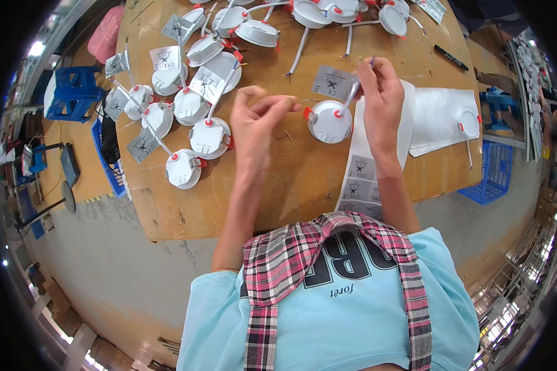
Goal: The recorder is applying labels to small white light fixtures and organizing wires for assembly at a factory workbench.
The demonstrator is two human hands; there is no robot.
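My right hand [382, 93] pinches the white cable [351, 96] of a round white downlight [330, 122] near its wire ends. That downlight lies back up on the table and has red-tipped clips. A silver-grey printed label [332, 82] sticks out from its cable. Left of it, my left hand [259, 117] hovers over the table with fingers bent and apart, and nothing shows in them. A strip of printed labels [360, 176] runs under my right forearm to the table's front edge.
Several labelled downlights [209, 137] crowd the table's left side, with more [258, 33] at the far edge. White sheets [440, 127] carry another downlight [469, 123] on the right. A black marker [450, 57] lies beyond. A blue crate [490, 173] and blue stools [74, 93] flank the table.
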